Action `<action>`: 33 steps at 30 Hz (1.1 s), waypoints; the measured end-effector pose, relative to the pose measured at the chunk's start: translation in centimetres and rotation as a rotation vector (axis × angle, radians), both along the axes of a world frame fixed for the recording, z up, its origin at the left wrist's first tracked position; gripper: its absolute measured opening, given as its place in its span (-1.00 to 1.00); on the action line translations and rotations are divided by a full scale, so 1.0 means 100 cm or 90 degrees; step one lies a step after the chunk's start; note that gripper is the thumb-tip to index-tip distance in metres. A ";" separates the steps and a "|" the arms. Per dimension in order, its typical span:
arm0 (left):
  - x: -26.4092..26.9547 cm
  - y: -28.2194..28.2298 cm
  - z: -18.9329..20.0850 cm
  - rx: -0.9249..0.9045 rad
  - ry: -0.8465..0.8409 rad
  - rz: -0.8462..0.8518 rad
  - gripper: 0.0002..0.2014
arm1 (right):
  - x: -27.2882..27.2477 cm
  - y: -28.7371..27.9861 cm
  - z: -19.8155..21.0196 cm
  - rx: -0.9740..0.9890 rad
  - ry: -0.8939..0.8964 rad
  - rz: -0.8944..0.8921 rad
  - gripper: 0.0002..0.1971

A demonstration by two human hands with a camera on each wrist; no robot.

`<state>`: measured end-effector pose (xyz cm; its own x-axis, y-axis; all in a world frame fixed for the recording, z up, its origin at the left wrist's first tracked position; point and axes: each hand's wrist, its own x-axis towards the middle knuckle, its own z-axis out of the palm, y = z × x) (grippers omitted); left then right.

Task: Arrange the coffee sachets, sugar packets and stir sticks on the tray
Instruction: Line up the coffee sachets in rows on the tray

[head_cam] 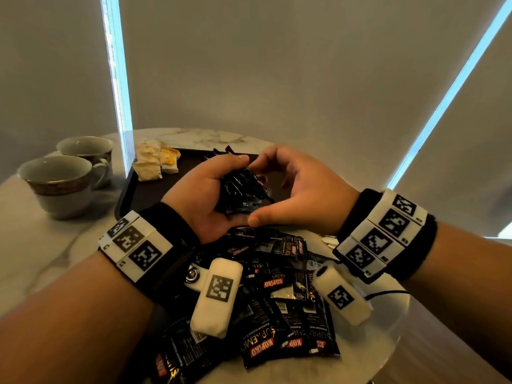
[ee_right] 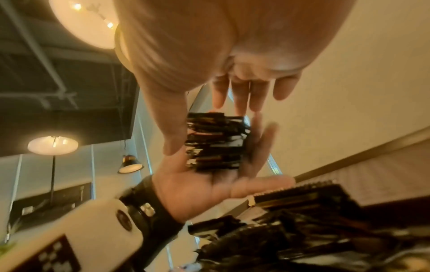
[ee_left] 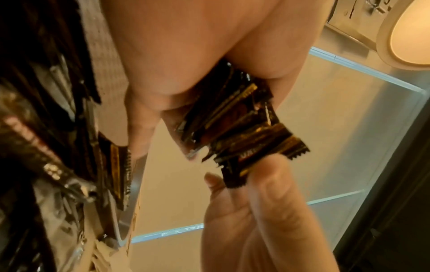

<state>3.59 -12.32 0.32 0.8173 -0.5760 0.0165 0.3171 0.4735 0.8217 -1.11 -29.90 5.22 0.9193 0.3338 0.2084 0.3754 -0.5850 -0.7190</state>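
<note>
Black stack [head_cam: 241, 189]: coffee sachets on edge, cradled in left hand [head_cam: 206, 194] above tray [head_cam: 144, 195]; count unreadable.
Right hand [head_cam: 300, 191]: cupped at the stack; actual grasp hidden.
Axis: runs away from the person.
Pile [head_cam: 277, 295]: loose on table, partly hidden by wrist cameras.

The head camera looked forward and down over the white marbled round worktop [head_cam: 41, 245]. Each wrist camera sat close, looking along its palm and tilted upward. All three shared the stack of black foil coffee sachets [head_cam: 241, 189] [ee_left: 235, 119] [ee_right: 215, 140].
</note>
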 end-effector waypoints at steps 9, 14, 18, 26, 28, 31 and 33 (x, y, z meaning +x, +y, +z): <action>-0.010 -0.006 -0.001 -0.048 -0.051 -0.109 -0.67 | 0.002 0.012 0.001 -0.064 -0.043 0.050 -0.38; -0.004 0.001 0.002 -0.008 -0.010 -0.001 -0.75 | -0.005 -0.010 0.013 -0.094 0.016 -0.022 -0.57; 0.000 0.004 0.006 -0.008 -0.010 0.138 -0.87 | -0.008 -0.051 0.006 -0.387 0.140 -0.135 -0.72; 0.001 0.002 0.005 -0.014 0.003 0.143 -0.91 | -0.019 -0.060 -0.038 -0.605 0.296 -0.148 -0.39; 0.000 0.001 0.004 -0.004 0.007 0.149 -0.92 | -0.017 -0.060 -0.039 -0.621 0.305 -0.156 -0.39; 0.000 0.001 0.004 -0.006 0.005 0.147 -0.87 | -0.014 -0.060 -0.038 -0.623 0.320 -0.161 -0.46; 0.000 0.002 0.004 -0.003 -0.003 0.138 -0.84 | -0.014 -0.061 -0.036 -0.628 0.328 -0.167 -0.52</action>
<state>3.59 -12.09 0.74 0.9216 -0.3874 0.0230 0.2037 0.5334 0.8210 -2.48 -35.96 1.57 0.8849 -0.0726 -0.4601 -0.0484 -0.9968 0.0643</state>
